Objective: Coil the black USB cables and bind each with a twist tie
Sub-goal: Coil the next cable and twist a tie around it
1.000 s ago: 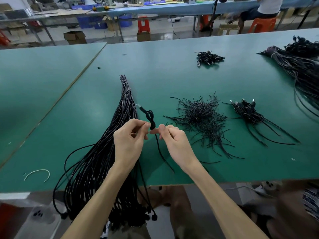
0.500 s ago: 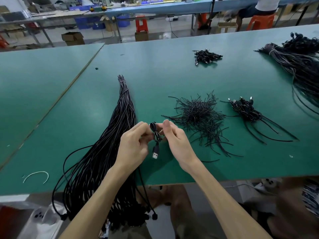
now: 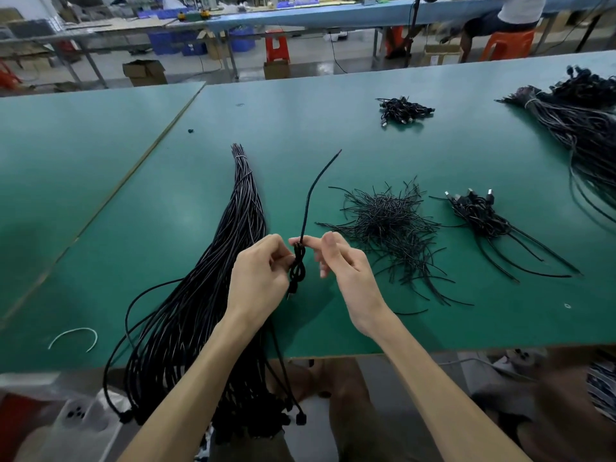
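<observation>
Since the frame half a second ago, we note that the free tail of the cable (image 3: pixel 311 191) has swung up and now stands above the hands, curving away over the table; before, only the plug end hung below the fingers. Both hands have stayed close together over the near part of the green table (image 3: pixel 333 128).

We observe the left hand (image 3: pixel 260 278) closed on the small coil (image 3: pixel 297 268), which sits pinched between its fingers with loops showing above and below the grip. The right hand (image 3: pixel 343 265) pinches the cable at the top of the coil between thumb and forefinger, its other fingers curled loosely. We cannot tell whether a twist tie is already on the coil; the loops hide that part.

Just left of the hands lies the large bundle of uncoiled cables (image 3: pixel 233 255), bound near its far tip, fanning toward the near edge and hanging over it. Right of the hands lies the loose pile of twist ties (image 3: pixel 390 225), spread on the table. Further right we record a small heap of finished coils (image 3: pixel 476 215) with plugs showing and tails trailing toward us. A second small heap of coils (image 3: pixel 403 110) lies farther back. Another large cable bundle (image 3: pixel 580 125) lies at the far right edge. A pale curved strip (image 3: pixel 75 336) lies on the table near the left corner.
</observation>
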### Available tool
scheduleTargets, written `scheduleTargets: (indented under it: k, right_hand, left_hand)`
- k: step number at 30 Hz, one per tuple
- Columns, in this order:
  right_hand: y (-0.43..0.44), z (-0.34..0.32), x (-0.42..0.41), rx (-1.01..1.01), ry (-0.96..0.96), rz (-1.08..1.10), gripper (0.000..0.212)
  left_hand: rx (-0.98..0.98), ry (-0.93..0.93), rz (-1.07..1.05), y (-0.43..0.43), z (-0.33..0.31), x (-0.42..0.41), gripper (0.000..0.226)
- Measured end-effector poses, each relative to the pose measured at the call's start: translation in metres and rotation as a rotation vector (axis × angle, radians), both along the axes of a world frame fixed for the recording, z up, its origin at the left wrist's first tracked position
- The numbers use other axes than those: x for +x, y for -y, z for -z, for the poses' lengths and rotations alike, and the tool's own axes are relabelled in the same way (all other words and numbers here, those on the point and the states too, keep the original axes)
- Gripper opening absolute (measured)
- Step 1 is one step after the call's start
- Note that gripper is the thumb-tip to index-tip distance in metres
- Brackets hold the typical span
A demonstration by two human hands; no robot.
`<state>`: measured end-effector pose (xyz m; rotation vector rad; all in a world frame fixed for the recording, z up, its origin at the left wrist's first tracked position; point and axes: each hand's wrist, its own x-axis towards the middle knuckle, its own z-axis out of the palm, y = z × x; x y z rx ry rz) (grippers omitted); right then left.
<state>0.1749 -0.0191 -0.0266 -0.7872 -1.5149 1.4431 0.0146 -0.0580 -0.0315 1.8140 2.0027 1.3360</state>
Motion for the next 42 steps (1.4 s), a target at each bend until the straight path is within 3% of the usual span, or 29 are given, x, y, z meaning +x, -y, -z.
scheduleTargets:
  k: [3,13,20,23,27,32,35,37,40,42]
  right_hand:
    - [0.002,0.001,0.0,-0.005,-0.008,-0.061,0.052]
    - [0.002,0.006,-0.004,-0.01,-0.019,-0.152,0.05]
    - [0.006,0.007,-0.007,0.041,0.108,-0.132,0.05]
    - [0.005,0.008,-0.007,0.043,0.157,-0.086,0.064]
    - [0.005,0.005,-0.009,0.037,0.164,-0.073,0.052]
    - [0.002,0.005,-0.006,-0.048,0.055,-0.075,0.06]
    - [-0.001,0.007,-0.004,-0.036,0.101,-0.025,0.07]
    - [0.0,0.007,-0.003,0.011,0.103,-0.011,0.061]
    - [0.002,0.005,-0.002,0.084,0.072,0.002,0.03]
    - [0.002,0.005,-0.002,0.126,0.08,0.024,0.028]
  left_hand:
    - [0.023,0.019,-0.047,0.0,-0.001,0.001,0.042]
    - [0.161,-0.009,-0.073,0.006,-0.005,0.003,0.031]
    - [0.249,0.076,-0.098,0.005,-0.003,0.0,0.036]
    - [0.243,0.08,-0.05,0.004,-0.001,-0.001,0.034]
    - [0.264,0.039,0.008,0.008,-0.003,0.001,0.032]
    - [0.216,-0.103,0.22,0.01,-0.004,0.006,0.023]
    - [0.136,-0.151,0.284,0.007,-0.001,0.006,0.031]
    - [0.096,-0.125,0.307,0.004,0.002,0.004,0.037]
    - [0.058,-0.059,0.326,0.003,0.005,0.003,0.037]
    - [0.038,-0.008,0.299,0.002,0.004,0.003,0.037]
